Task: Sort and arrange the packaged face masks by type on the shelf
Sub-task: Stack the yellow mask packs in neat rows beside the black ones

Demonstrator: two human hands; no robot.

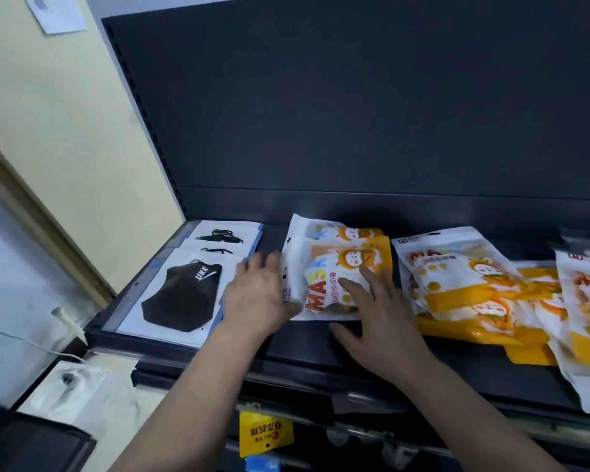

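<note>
Both hands are on the small stack of orange-and-white mask packs (338,270) mid-shelf: the left hand (259,294) cups its left edge with fingers spread, the right hand (372,308) lies flat and open on top, neither clenched. The stack's long axis runs front to back, squared between the black-mask packs (184,291) just beside it on the left and the loose heap of matching orange packs (474,287) on the right, nearer the right hand. Glossy, crinkly plastic pouches on a smooth dark metal shelf (304,349), likely to slide easily.
</note>
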